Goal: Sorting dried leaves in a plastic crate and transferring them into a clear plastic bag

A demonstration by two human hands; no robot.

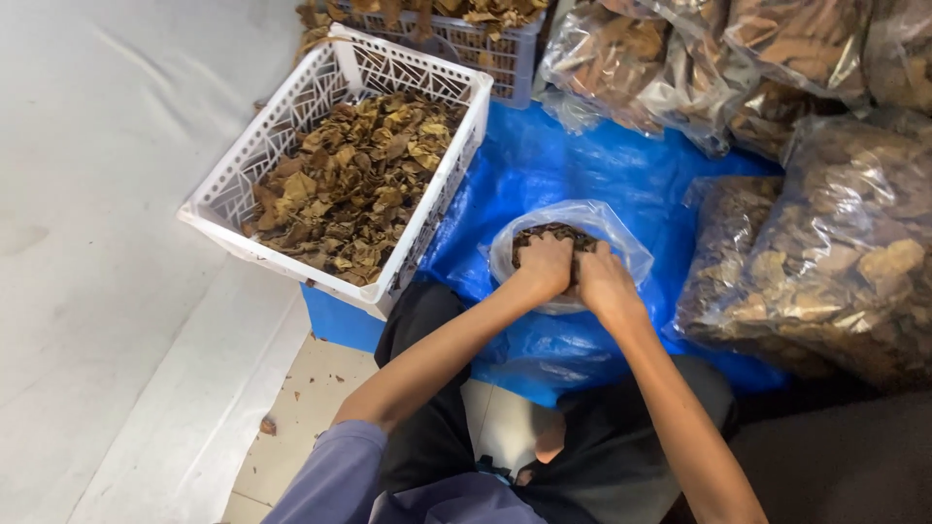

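Both hands press down side by side, touching, into a small clear plastic bag of dried brown leaves (571,254) on the crumpled blue tarp (544,165): left hand (546,266) and right hand (604,281) curled over the leaves. Farther left sits a white lattice plastic crate of dried leaves (345,180); to the right lie large filled clear bags (825,252).

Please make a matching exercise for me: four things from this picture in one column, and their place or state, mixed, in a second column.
1. white crate
2. small clear bag
3. blue sheet
4. large filled bags

a. spread on the floor
b. both hands pressing inside
c. stacked at right
d. tilted, holding loose dry leaves

Pairs: 1-d, 2-b, 3-a, 4-c
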